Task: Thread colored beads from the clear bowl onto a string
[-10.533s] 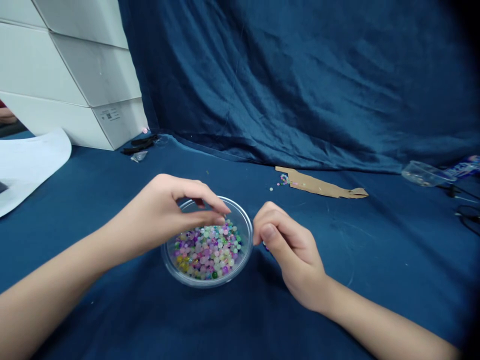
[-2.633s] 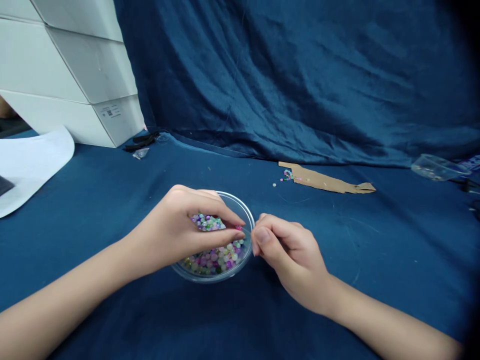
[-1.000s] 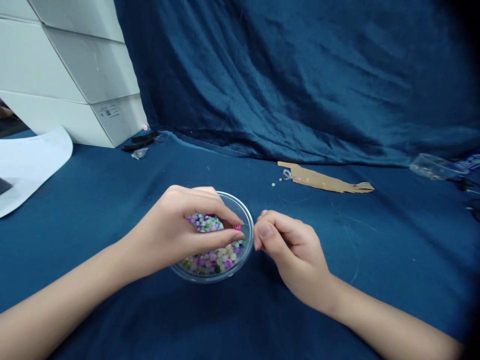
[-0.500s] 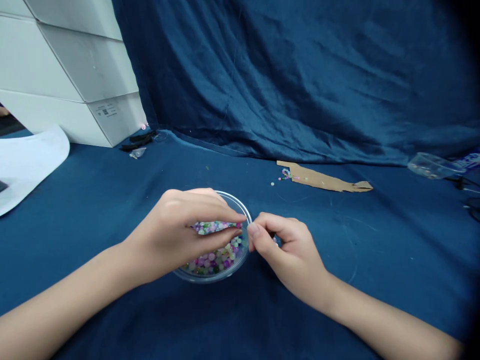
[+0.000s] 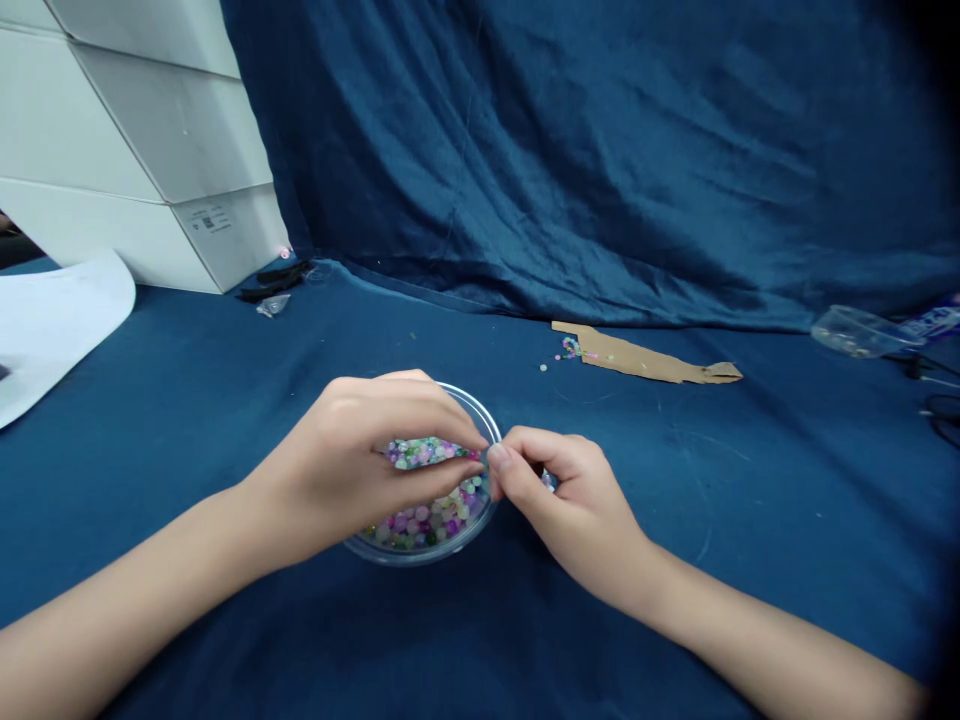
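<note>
A clear round bowl (image 5: 448, 553) holds many small pink, purple, green and white beads (image 5: 411, 520). Above it, my left hand (image 5: 360, 450) has its thumb and index fingertips almost together, with a tiny magenta bead (image 5: 475, 455) between them. My right hand (image 5: 562, 490) meets those fingertips at the bowl's right rim, its thumb pressed on the curled index finger. Pale bluish beads (image 5: 550, 481) show in the hollow of this hand, seemingly strung; any thread is hidden by the fingers.
Behind the hands lies a torn cardboard strip (image 5: 645, 360) with a small beaded loop (image 5: 571, 347) at its left end. A clear plastic container (image 5: 862, 332) stands far right. White boxes (image 5: 217, 235) are stacked at back left, near black items (image 5: 274, 280) and a white sheet (image 5: 67, 320).
My right hand has shifted slightly left, closer to my left fingertips. My left hand keeps its pinch over the bowl with almost no movement.
</note>
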Available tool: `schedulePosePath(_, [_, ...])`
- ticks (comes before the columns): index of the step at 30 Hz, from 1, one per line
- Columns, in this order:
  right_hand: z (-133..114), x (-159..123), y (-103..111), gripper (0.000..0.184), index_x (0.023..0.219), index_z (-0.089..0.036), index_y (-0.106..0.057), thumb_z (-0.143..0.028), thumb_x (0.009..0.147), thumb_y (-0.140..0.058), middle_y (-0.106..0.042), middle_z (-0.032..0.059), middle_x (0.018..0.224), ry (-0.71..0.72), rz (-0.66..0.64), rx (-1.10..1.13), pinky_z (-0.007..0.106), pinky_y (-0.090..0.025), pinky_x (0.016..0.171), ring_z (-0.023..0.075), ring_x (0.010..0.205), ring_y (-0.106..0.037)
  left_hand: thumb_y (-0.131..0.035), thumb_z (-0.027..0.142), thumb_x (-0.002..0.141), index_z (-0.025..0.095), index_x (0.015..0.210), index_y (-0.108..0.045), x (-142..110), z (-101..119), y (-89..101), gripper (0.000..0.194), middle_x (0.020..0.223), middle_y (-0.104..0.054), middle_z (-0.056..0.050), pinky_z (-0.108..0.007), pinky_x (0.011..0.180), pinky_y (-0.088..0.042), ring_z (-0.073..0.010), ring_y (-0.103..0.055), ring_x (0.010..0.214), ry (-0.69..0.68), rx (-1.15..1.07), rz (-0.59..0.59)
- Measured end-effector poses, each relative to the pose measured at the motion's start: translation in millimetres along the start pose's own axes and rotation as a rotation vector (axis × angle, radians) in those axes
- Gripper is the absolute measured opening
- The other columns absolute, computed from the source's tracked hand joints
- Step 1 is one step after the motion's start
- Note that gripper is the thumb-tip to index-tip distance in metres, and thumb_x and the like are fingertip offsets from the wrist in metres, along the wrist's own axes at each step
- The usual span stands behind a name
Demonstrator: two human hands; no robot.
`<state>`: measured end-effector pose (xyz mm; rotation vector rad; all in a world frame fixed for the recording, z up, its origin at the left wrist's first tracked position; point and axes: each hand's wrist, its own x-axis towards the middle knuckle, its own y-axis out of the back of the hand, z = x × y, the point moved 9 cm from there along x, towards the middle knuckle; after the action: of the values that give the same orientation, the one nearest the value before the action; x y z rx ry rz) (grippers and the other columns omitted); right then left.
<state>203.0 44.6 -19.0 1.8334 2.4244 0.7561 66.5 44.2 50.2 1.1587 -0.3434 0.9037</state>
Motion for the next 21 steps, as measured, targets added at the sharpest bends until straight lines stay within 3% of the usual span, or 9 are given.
schedulePosePath(3, [1.6,-0.1,0.2,0.045,0.069,-0.02,-0.059,-0.042,0.109,-0.057,-0.045,-0.0034,0.062,-0.014,0.01,-0.004,0.026,-0.035,0.056,0.0123,0.06,-0.041,-0.081,0.011,0.092,0.02,0.101,-0.083,-0.6,2.3,0.8,0.013,0.097,-0.087,-0.005,-0.028,0.088,-0.067,-0.0186,-0.083,0.089,-0.016,-0.011,0.009])
schedulePosePath(12, [2.7,-0.4,0.8,0.045,0.069,-0.02,-0.059,-0.04,0.108,-0.058,-0.044,-0.0037,0.061,-0.019,0.019,0.007,0.026,-0.034,0.055,0.0122,0.06,-0.04,-0.082,0.008,0.09,0.022,0.108,-0.086,-2.4,1.2,2.1,0.023,0.089,-0.086,-0.004,-0.028,0.079,-0.066,-0.0177,-0.081,0.079,-0.004,-0.082,0.032])
schedulePosePath(21, [3.8,-1.5,2.7,0.041,0.08,-0.021,-0.063,-0.044,0.113,-0.052,-0.047,-0.0033,0.068,-0.024,0.014,0.086,0.028,-0.035,0.06,0.0137,0.064,-0.041,-0.085,0.009,0.09,0.022,0.112,-0.085,-4.0,-4.1,5.6,0.026,0.094,-0.086,-0.002,-0.024,0.077,-0.064,-0.0158,-0.08,0.083,0.054,-0.086,0.065])
